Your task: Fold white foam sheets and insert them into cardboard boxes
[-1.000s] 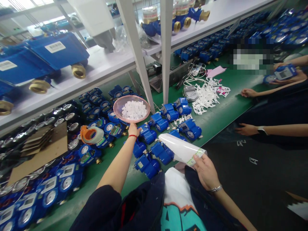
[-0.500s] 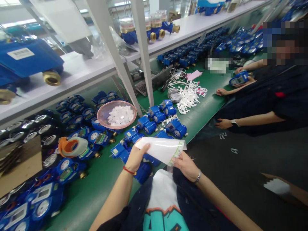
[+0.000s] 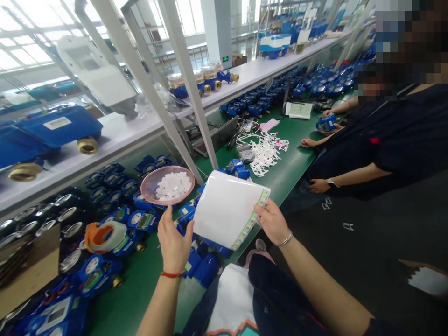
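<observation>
Sheet-handling step, I'd judge: right hand [image 3: 273, 221] grip pinched on the white sheet's [image 3: 226, 207] green-printed edge [image 3: 249, 224], mid-frame above the counter's [image 3: 129, 298] blue meters [image 3: 206, 268]; left hand [image 3: 175, 242] spread, empty, contact unclear; next move calls for a light left-hand pinch to steady it.
</observation>
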`<state>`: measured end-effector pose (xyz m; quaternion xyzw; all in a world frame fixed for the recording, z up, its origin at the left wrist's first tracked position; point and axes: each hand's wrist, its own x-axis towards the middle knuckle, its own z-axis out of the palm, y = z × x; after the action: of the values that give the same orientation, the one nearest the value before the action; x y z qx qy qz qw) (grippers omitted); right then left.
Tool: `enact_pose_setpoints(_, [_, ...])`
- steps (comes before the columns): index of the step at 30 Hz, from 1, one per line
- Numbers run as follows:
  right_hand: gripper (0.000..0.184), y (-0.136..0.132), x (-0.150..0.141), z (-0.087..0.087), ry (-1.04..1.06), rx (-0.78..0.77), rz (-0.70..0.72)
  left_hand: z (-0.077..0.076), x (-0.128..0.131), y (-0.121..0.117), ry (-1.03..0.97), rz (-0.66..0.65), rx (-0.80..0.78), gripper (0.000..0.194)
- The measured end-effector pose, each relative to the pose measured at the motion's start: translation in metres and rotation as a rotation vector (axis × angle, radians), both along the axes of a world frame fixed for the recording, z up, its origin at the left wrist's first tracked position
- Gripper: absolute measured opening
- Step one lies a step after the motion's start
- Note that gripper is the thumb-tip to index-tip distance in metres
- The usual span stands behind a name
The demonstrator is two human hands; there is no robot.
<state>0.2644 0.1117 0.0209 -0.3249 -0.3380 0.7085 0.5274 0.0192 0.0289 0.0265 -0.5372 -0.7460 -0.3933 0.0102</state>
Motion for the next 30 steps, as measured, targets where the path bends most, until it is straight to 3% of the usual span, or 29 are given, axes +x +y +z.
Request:
enact_pose_setpoints(2, [0.040, -0.015, -0.009, 0.000, -0.067, 0.058, 0.082, 0.024, 0.027, 0.007, 0.152, -0.141, 0.137, 0.052])
enact_pose_setpoints(5, [0.042, -0.036, -0.017, 0.002, -0.124, 0.142, 0.222, 0.052, 0.069, 0.018, 0.181, -0.471, 0.076, 0.030])
enact_pose_setpoints(7, [0.041, -0.047, -0.019, 0.003, -0.155, 0.168, 0.272, 0.058, 0.087, 0.024, 0.168, -0.553, 0.033, 0.024])
enact_pose_setpoints(13, [0.040, -0.063, -0.010, -0.004, -0.194, 0.146, 0.277, 0.043, 0.101, 0.025, 0.091, -0.619, 0.019, 0.014])
enact_pose_setpoints(18, [0.042, -0.071, -0.002, -0.014, -0.279, 0.117, 0.242, 0.034, 0.106, 0.017, 0.039, -0.628, -0.042, 0.018])
enact_pose_setpoints(26, [0.045, -0.076, 0.000, -0.010, -0.161, 0.070, 0.278, 0.016, 0.110, 0.008, 0.091, -0.628, 0.023, 0.018])
enact_pose_setpoints(30, [0.047, -0.080, 0.001, -0.015, -0.174, 0.028, 0.285, 0.008, 0.114, 0.005, 0.058, -0.645, 0.033, 0.014])
